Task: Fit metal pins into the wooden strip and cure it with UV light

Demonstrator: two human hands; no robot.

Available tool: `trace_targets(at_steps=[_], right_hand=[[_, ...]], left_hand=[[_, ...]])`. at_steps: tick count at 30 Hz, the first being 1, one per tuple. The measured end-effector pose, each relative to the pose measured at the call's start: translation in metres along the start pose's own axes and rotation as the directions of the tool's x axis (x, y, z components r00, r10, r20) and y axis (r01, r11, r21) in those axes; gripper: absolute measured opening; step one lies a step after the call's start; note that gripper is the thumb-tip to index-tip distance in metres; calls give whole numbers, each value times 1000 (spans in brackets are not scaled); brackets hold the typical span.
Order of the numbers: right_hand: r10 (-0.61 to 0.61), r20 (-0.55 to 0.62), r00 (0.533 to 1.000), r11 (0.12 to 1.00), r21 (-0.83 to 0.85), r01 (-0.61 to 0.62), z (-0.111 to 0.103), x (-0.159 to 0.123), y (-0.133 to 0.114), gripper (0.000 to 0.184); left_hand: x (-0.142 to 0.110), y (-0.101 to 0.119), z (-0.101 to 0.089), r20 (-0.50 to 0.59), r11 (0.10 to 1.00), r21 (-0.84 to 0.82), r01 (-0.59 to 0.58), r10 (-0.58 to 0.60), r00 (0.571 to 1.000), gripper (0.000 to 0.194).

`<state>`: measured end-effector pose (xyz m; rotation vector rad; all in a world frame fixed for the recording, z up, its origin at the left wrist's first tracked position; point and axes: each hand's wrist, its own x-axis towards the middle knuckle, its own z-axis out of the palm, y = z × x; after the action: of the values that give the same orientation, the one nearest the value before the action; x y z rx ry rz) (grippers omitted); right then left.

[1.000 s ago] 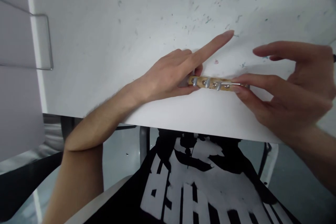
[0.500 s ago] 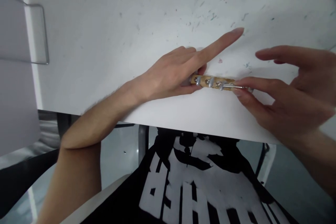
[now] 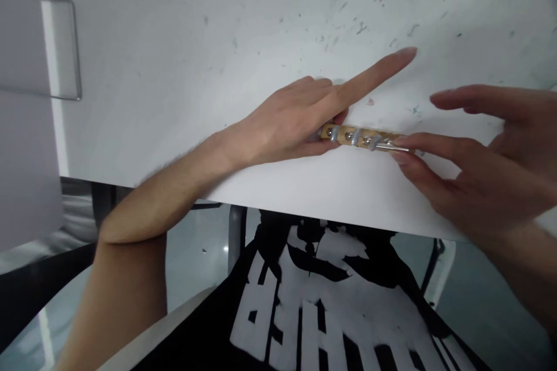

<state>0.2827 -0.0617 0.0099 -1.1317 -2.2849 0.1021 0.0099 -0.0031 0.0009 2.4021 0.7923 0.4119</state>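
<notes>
A narrow yellowish wooden-looking strip (image 3: 340,132) lies near the front edge of the table, with round shiny metal parts and grey bands along it. My left hand (image 3: 291,116) grips its left end, thumb below and curled fingers above, while the index finger points out to the upper right. At the strip's right end, the thumb and index finger of my right hand (image 3: 474,156) close on a thin silver rod (image 3: 389,146), which lies along the strip. The other right fingers are raised and apart. My fingertips hide the strip's right end in part.
The white tabletop (image 3: 152,58) bears many small dark and green specks, mostly toward the upper right. A bent metal wire frame (image 3: 76,49) juts over the table's left edge. My lap, in black-and-white printed cloth (image 3: 313,278), is below the front edge.
The silver rod has tilted slightly, its right end now lower and showing at the right fingertips. Both hands and the strip appear slightly further right in view; the grips look the same.
</notes>
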Motion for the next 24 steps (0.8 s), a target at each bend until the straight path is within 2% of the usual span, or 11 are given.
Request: trace_targets(at_steps=[6, 16, 24], right_hand=[[18, -34, 999, 1000, 14, -18, 2, -2, 4, 39], [-41, -1, 999, 999, 33, 41, -1, -3, 4, 39], [13, -27, 1000, 1000, -6, -13, 0, 2, 3, 37]], left_hand=[[1, 0, 0, -25, 1000, 21, -21, 21, 999, 70], [0, 2, -2, 29, 999, 2, 40, -41, 999, 70], [1, 1, -1, 9, 1000, 0, 18, -18, 1000, 68]])
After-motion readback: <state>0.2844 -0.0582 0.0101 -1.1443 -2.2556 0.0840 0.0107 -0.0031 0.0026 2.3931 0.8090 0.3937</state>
